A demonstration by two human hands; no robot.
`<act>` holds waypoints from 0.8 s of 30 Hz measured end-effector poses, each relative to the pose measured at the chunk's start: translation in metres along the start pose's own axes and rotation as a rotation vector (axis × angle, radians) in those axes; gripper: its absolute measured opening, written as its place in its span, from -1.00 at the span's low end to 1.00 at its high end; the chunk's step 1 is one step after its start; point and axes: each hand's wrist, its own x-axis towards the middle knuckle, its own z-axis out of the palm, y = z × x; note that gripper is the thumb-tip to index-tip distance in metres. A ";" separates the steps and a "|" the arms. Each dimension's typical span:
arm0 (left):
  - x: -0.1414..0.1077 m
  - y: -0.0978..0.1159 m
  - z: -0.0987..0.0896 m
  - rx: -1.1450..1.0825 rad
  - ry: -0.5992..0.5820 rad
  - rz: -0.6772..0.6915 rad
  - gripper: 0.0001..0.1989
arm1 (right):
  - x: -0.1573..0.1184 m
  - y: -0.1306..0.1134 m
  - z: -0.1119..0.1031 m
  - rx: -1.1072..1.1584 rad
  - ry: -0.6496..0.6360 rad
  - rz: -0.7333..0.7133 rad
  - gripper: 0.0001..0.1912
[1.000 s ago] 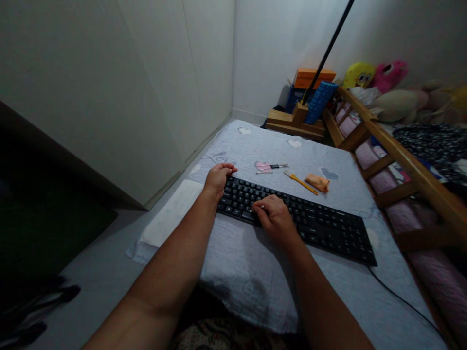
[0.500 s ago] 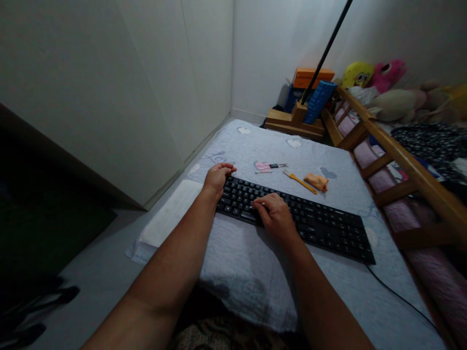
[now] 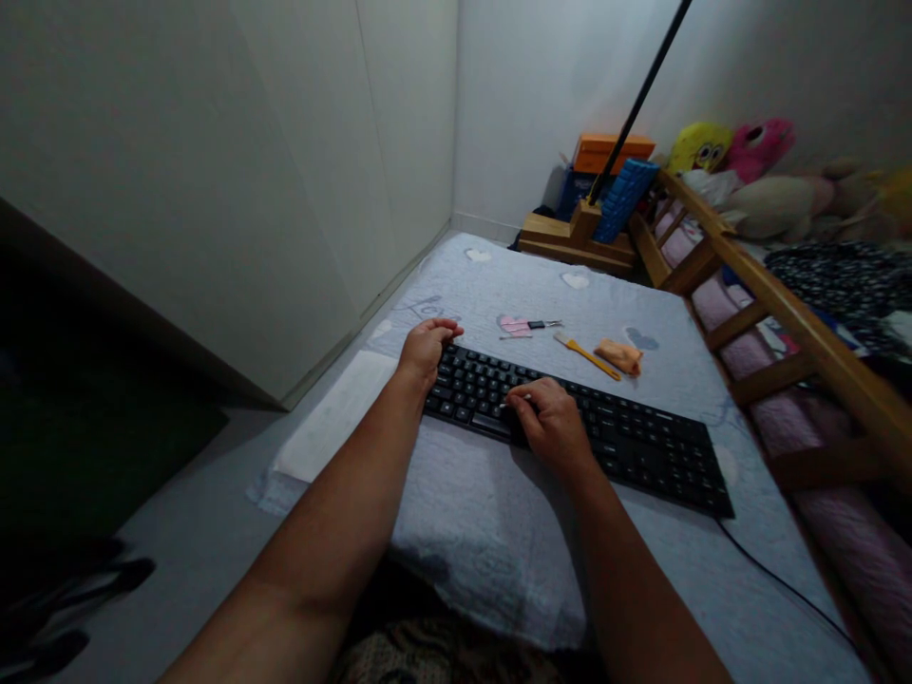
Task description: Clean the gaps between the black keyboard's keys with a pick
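**One black keyboard (image 3: 617, 435), its long axis running from ten to four o'clock**

We have it on a pale blue cloth (image 3: 484, 570), directly before us. Our left hand (image 3: 423, 351) lies against the ten o'clock end, fingers loosely curled past the far edge; we cannot tell whether it grips. Our right hand (image 3: 550, 418) is pinched on a small white stick (image 3: 505, 406), which points toward nine o'clock, low over the keys just beyond the space bar. We judge that stick-to-keys relation to matter most; whether the tip touches, we cannot tell. The right hand is nearer the keyboard's middle, and the longer bare stretch extends from it toward four o'clock.

From the right hand, a black-gripped tool (image 3: 536, 325) lies at twelve o'clock, a yellow-handled brush (image 3: 588, 357) at one, a crumpled orange cloth (image 3: 619, 357) near two.

For containers, an orange box (image 3: 613, 152) sits on a dark blue box (image 3: 574, 193) between twelve and one, contents hidden. The railed bed (image 3: 784, 275) at two o'clock holds plush toys (image 3: 698, 147).
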 end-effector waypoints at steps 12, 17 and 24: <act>0.000 0.000 0.000 -0.007 -0.001 0.003 -0.88 | -0.001 -0.001 -0.003 -0.003 -0.011 -0.004 -0.81; -0.001 0.000 0.000 -0.006 0.003 -0.005 -0.86 | -0.003 -0.005 -0.004 -0.004 -0.024 -0.026 -0.81; -0.001 0.000 0.000 0.000 0.001 -0.007 -0.86 | -0.004 -0.007 -0.004 0.015 -0.057 -0.031 -0.81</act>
